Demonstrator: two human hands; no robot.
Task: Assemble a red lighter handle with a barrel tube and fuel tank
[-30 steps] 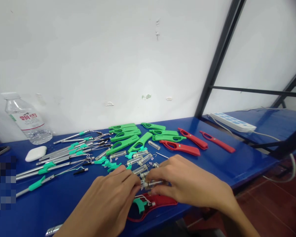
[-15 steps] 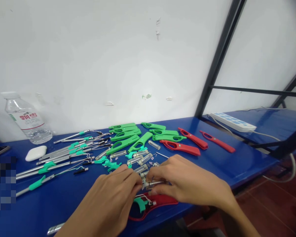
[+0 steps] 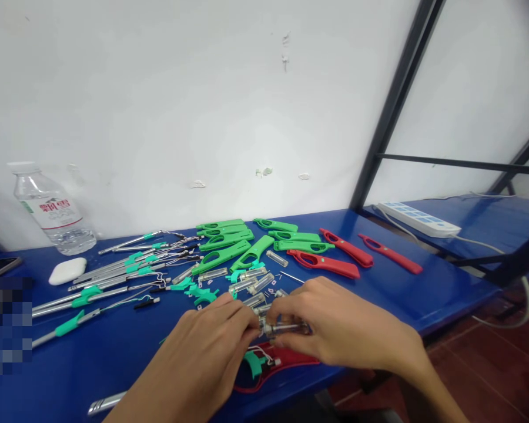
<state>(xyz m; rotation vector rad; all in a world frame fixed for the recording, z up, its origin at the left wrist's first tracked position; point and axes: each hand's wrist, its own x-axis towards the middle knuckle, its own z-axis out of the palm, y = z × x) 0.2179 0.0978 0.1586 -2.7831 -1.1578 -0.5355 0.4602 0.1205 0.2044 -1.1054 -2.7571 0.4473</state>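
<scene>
My right hand [image 3: 335, 323] grips a clear plastic lighter fuel tank [image 3: 290, 327] between thumb and fingers, lying nearly level. At the tank's left end, the fingertips of my left hand [image 3: 211, 341] are pinched together; whatever they hold is hidden. Just below both hands lies an open red lighter shell half [image 3: 296, 356], partly covered by them. A teal trigger [image 3: 254, 364] and white wires sit in that shell. From under my left forearm pokes a silver metal tube [image 3: 106, 403]. Several more clear tanks [image 3: 261, 283] and loose teal triggers [image 3: 203, 294] lie beyond my fingers.
Silver lighter rods with wires [image 3: 127, 264] are spread at left, near a water bottle [image 3: 55, 208] and a white case [image 3: 67, 271]. Green shells [image 3: 223, 257] and red shells [image 3: 324, 263] lie toward the wall. A power strip [image 3: 421, 220] rests right of a black frame post [image 3: 388, 117].
Both hands stay together around the clear fuel tank, with only slight finger movement. The whole view has shifted a little, so things appear slightly further right.
</scene>
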